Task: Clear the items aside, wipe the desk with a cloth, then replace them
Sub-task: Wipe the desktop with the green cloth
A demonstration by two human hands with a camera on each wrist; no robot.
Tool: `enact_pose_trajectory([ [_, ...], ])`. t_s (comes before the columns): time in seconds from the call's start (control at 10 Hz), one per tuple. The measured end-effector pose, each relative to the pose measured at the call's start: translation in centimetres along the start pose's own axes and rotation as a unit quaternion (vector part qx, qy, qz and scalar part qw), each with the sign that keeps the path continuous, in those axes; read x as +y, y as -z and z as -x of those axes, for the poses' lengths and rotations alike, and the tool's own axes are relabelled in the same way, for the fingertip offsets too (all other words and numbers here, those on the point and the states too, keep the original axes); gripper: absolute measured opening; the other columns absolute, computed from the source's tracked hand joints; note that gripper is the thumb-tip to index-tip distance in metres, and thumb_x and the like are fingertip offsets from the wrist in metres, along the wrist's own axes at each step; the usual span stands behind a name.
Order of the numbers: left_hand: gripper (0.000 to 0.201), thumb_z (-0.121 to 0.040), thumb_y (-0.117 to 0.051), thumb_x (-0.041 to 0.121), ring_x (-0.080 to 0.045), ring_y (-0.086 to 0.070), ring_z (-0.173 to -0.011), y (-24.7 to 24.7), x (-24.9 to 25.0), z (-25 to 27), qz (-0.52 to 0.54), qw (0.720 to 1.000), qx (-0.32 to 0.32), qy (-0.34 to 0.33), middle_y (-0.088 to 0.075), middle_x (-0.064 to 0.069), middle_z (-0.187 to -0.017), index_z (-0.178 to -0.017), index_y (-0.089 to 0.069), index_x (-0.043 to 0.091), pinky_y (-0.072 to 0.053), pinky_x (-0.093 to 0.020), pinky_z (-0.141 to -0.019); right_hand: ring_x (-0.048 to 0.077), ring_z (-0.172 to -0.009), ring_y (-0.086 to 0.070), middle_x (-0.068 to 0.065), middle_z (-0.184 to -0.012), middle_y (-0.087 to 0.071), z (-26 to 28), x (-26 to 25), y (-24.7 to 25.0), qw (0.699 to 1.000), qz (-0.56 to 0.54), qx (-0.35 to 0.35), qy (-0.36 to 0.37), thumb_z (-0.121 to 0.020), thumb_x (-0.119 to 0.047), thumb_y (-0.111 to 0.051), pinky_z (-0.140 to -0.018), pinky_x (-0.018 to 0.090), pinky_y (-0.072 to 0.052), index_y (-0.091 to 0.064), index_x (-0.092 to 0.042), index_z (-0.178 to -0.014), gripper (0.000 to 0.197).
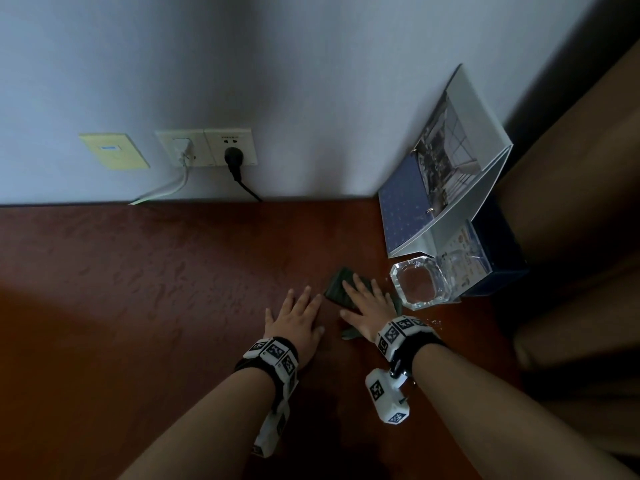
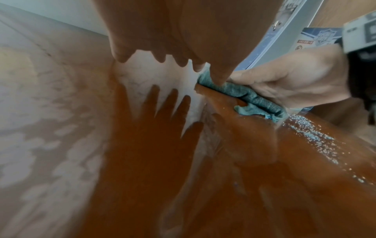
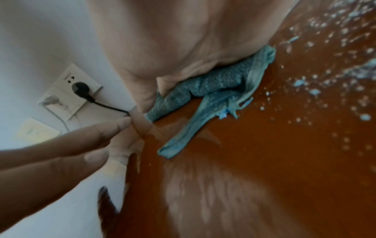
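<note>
A folded teal cloth [image 1: 336, 289] [image 2: 255, 98] [image 3: 213, 83] lies on the reddish-brown desk [image 1: 156, 289], with a loose corner trailing toward me. My right hand [image 1: 367, 303] [image 2: 295, 80] [image 3: 183, 48] presses flat on top of it, fingers straight. My left hand [image 1: 297, 315] [image 2: 162, 53] [image 3: 81, 141] rests flat on the bare desk just left of the cloth, fingers spread, holding nothing. A clear glass ashtray [image 1: 419, 283] stands right beside my right hand. An open ring binder [image 1: 446, 174] leans on the wall behind the ashtray.
A dark blue box [image 1: 498, 247] sits under the binder at the desk's right end. Wall sockets [image 1: 207, 147] with a white and a black plug are behind the desk. Small droplets or specks [image 2: 311, 130] [image 3: 325, 80] dot the desk near my right wrist. A brown curtain [image 1: 581, 202] hangs at right.
</note>
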State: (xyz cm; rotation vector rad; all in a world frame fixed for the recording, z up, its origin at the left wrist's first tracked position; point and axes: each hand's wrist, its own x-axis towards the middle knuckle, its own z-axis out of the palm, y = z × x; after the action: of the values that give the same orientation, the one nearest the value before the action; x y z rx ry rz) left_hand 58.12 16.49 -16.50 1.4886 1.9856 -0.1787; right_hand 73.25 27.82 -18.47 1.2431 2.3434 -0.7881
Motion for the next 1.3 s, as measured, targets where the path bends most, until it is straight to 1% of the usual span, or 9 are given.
enact_pose_trajectory([
  [0.3,0.064,-0.105,-0.033,0.045,-0.02,0.017,-0.151,-0.1,0.2,-0.4,-0.001,1.0,0.013,-0.001,0.016,0.011,-0.165,-0.158,0.0,0.034,-0.002,-0.061,-0.119,0.019,-0.147,0.012,-0.017,-0.159,0.005,-0.7,2.2,1.4,0.996,-0.034,-0.001,0.079,-0.099,-0.047,-0.037,-0.116,0.044,0.005,-0.012,-0.04,-0.15,0.057],
  [0.4,0.064,-0.105,-0.033,0.045,-0.02,0.016,-0.152,0.1,0.2,-0.4,-0.007,1.0,0.015,0.001,0.016,0.011,-0.165,-0.158,0.0,0.034,-0.003,-0.061,-0.119,0.018,-0.147,0.011,-0.017,-0.158,0.003,-1.0,2.6,1.6,0.995,-0.024,0.002,0.096,-0.1,-0.047,-0.036,-0.116,0.043,0.006,-0.013,-0.041,-0.149,0.055],
  [0.6,0.063,-0.105,-0.032,0.044,-0.02,0.017,-0.151,-0.1,0.1,0.0,-0.009,1.0,0.007,0.009,0.017,0.011,-0.165,-0.158,0.0,0.033,-0.002,-0.061,-0.118,0.022,-0.146,0.016,-0.017,-0.157,0.016,-0.6,2.2,0.7,0.994,0.071,-0.003,0.083,-0.097,-0.052,-0.036,-0.117,0.046,0.004,-0.001,-0.041,-0.15,0.064],
  [0.7,0.064,-0.105,-0.032,0.044,-0.02,0.018,-0.151,-0.4,0.1,0.4,-0.009,1.0,0.001,0.012,0.017,0.011,-0.164,-0.158,0.001,0.033,-0.002,-0.061,-0.119,0.021,-0.146,0.016,-0.017,-0.157,0.016,0.9,2.1,-0.3,0.992,0.087,0.002,0.09,-0.098,-0.049,-0.036,-0.117,0.046,0.003,-0.001,-0.042,-0.15,0.063],
  [0.8,0.063,-0.106,-0.033,0.043,-0.02,0.017,-0.151,-0.7,0.4,1.1,-0.013,1.0,0.0,0.014,0.017,0.011,-0.165,-0.158,0.001,0.033,-0.002,-0.061,-0.118,0.019,-0.146,0.017,-0.018,-0.157,0.016,2.9,2.3,-1.4,0.99,0.089,-0.003,0.105,-0.098,-0.049,-0.036,-0.117,0.045,0.005,-0.002,-0.042,-0.15,0.062],
  [1.0,0.063,-0.105,-0.032,0.044,-0.02,0.017,-0.151,-1.6,0.9,2.6,-0.013,1.0,0.001,0.004,0.017,0.011,-0.164,-0.158,0.001,0.033,-0.002,-0.061,-0.118,0.015,-0.144,0.02,-0.024,-0.152,0.019,6.5,2.5,-3.5,0.989,0.072,-0.016,0.132,-0.1,-0.042,-0.038,-0.117,0.043,0.007,-0.005,-0.043,-0.149,0.06],
  [1.1,0.063,-0.105,-0.031,0.044,-0.02,0.017,-0.151,-2.6,0.9,3.5,-0.016,1.0,-0.002,0.0,0.017,0.011,-0.164,-0.158,0.001,0.033,-0.003,-0.061,-0.118,0.011,-0.143,0.018,-0.027,-0.15,0.013,9.1,2.6,-4.9,0.986,0.044,-0.007,0.164,-0.101,-0.03,-0.04,-0.117,0.043,0.006,-0.014,-0.043,-0.149,0.056],
  [1.2,0.063,-0.105,-0.031,0.045,-0.019,0.017,-0.151,-3.1,0.9,4.0,-0.015,1.0,-0.006,-0.005,0.018,0.012,-0.164,-0.158,0.0,0.034,-0.003,-0.063,-0.118,0.006,-0.14,0.01,-0.024,-0.151,-0.006,10.3,2.7,-5.2,0.98,-0.015,-0.008,0.196,-0.096,-0.005,-0.045,-0.119,0.04,0.004,-0.035,-0.037,-0.144,0.059],
  [1.3,0.066,-0.103,-0.034,0.053,-0.02,0.02,-0.15,-3.6,0.5,4.7,-0.026,0.999,-0.039,-0.002,0.021,0.014,-0.163,-0.157,0.001,0.039,-0.003,-0.07,-0.115,0.011,-0.143,-0.015,-0.004,-0.149,-0.038,10.4,2.9,-4.3,0.971,-0.105,-0.098,0.192,-0.085,0.012,-0.057,-0.121,0.04,-0.004,-0.06,-0.021,-0.128,0.054],
])
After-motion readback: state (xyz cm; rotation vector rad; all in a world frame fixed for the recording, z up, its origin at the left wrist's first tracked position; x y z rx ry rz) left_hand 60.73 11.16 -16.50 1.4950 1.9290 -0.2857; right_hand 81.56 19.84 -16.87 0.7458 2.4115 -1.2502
